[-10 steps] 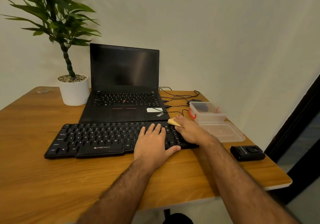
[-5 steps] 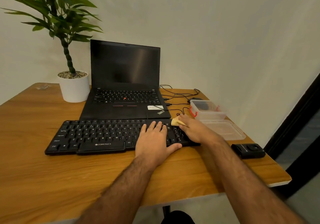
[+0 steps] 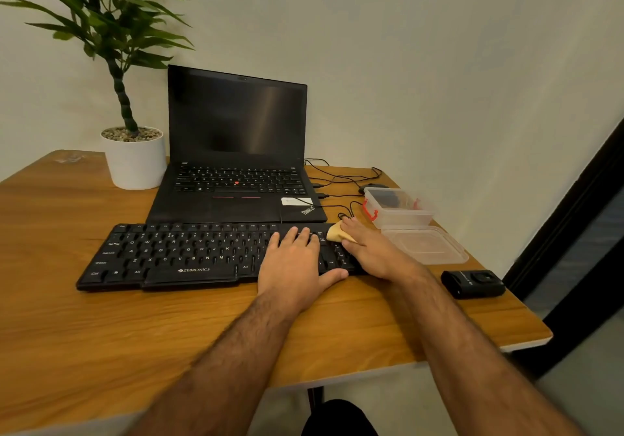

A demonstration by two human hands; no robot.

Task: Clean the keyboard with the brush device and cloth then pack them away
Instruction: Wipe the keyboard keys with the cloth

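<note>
Both hands are down on the wide black Zebronics keyboard (image 3: 216,253), which lies across the middle of the frame on the wooden bench (image 3: 101,334). My left hand (image 3: 293,267) lies flat and released on the keys right of centre, steadying the board. My right hand (image 3: 371,250) presses a small folded tan cloth (image 3: 335,232) against the keyboard's far right corner, fingers flattened over it; only one corner of the cloth pokes out.

I judge the wiping stage to be under way at the right end. Whether the brushing is done I cannot tell. Packing away is clearly left: the clear plastic box with red clips (image 3: 398,209) sits open at centre right, its clear lid (image 3: 425,245) lying separately just in front of it.

A small black boxy device (image 3: 472,283) rests near the bench's right edge; it may be the brush device, but no bristles show. Something dark lies inside the box, too blurred to identify. Behind the keyboard stands an open black laptop (image 3: 236,152), with a white potted plant (image 3: 135,155) at upper left and black cables (image 3: 341,179) trailing to the right.
</note>
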